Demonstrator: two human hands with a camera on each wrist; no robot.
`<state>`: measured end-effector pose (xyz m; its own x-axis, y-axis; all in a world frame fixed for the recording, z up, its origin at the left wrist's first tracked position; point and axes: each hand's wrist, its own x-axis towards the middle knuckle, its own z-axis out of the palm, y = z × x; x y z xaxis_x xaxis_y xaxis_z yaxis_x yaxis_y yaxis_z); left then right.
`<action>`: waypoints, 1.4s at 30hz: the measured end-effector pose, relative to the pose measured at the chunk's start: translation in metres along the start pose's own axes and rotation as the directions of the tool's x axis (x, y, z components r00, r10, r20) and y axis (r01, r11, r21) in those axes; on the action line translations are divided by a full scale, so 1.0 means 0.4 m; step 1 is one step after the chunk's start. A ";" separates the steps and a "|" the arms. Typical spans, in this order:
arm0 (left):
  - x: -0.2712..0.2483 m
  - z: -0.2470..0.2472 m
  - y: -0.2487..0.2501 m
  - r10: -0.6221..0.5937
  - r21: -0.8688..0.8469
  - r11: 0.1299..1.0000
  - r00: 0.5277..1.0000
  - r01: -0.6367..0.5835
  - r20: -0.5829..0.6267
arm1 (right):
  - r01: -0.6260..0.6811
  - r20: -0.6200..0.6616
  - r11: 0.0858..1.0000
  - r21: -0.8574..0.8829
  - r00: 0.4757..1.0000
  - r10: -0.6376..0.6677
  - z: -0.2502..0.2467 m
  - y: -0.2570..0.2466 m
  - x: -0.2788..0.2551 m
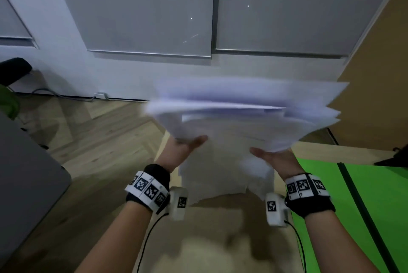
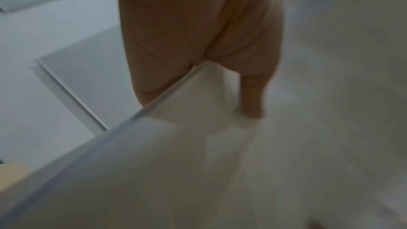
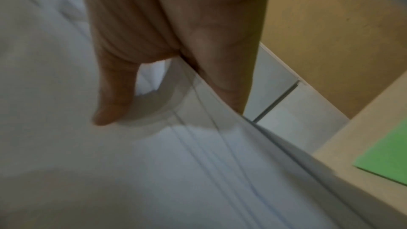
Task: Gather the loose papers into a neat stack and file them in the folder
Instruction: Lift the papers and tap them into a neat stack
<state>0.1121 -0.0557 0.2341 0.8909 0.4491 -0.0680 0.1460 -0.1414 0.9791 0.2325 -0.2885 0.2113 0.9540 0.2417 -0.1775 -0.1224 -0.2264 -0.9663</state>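
A loose, uneven stack of white papers (image 1: 238, 118) is held up in the air over the pale wooden table (image 1: 220, 239), its sheets fanned and blurred. My left hand (image 1: 189, 143) grips its left near edge and my right hand (image 1: 271, 154) its right near edge. In the left wrist view the thumb (image 2: 253, 104) lies on the top sheet of the papers (image 2: 198, 163), with the fingers hidden beneath. The right wrist view shows the same pinch: thumb (image 3: 110, 102) on the papers (image 3: 176, 163). The green folder (image 1: 353, 195) lies flat on the table to the right, also visible as the folder (image 3: 387, 159).
A grey surface (image 1: 26, 173) stands at the left over the wood floor. A tan wooden panel (image 1: 379, 74) rises at the right. A black object (image 1: 395, 158) sits at the folder's far edge. A cable (image 1: 66, 96) runs along the wall base.
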 end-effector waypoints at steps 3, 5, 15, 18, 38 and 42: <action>0.004 0.047 0.013 -0.020 -0.048 0.999 0.999 0.017 -0.048 | 0.130 -0.132 0.988 0.080 0.984 -0.118 0.038 -0.040 0.000; -0.003 0.057 0.026 -0.015 -0.059 0.998 0.998 0.012 -0.053 | 0.197 -0.225 0.948 0.251 0.964 -0.141 0.056 -0.059 -0.008; 0.002 -0.025 -0.040 -0.061 -0.109 0.991 0.994 0.071 0.090 | -0.031 -0.021 0.995 0.097 0.999 0.034 0.022 0.024 0.001; 0.015 -0.069 -0.023 -0.096 -0.104 0.987 0.973 0.120 0.211 | -0.023 0.075 0.997 0.075 0.997 0.017 0.010 0.006 -0.003; 0.026 -0.014 -0.027 0.054 -0.147 0.988 0.998 -0.051 0.015 | 0.295 -0.143 0.928 0.229 0.953 -0.268 0.054 -0.043 -0.027; 0.000 0.012 -0.043 0.085 -0.239 0.967 0.996 -0.092 -0.041 | 0.391 -0.144 0.857 0.335 0.920 -0.364 0.044 -0.086 -0.036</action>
<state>0.1118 -0.0576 0.2164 0.8817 0.4713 0.0230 -0.0434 0.0326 0.9985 0.2180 -0.2676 0.2440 0.9619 0.1687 0.2150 0.1765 0.2169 -0.9601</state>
